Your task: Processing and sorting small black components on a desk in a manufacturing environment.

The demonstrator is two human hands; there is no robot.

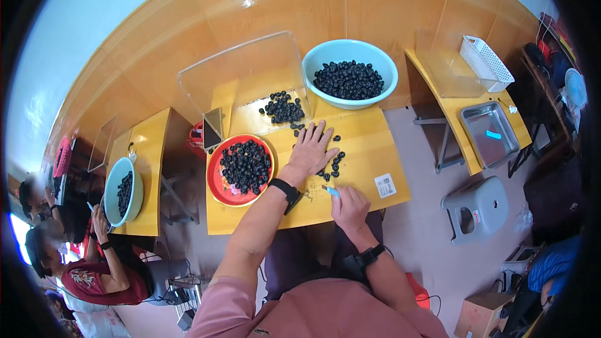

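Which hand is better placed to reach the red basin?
Likely the left hand: it lies spread open and nearer the red basin, while the right hand grips a blue-handled tool.

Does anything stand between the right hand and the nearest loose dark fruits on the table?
Nothing visible does, apart from the blue-handled tool that the right hand itself holds. The left hand lies to the left of the nearest loose dark fruits, not in that gap.

L hand [308, 147] was flat on the yellow table [375, 134] w/ dark round fruit [337, 138] right by it. R hand [352, 208] gripped a blue-handled tool [333, 192], 5 o'clock from there. Red bowl [212, 178] o' fruit sat abt 8, lt blue basin [389, 76] w/ more at 1.
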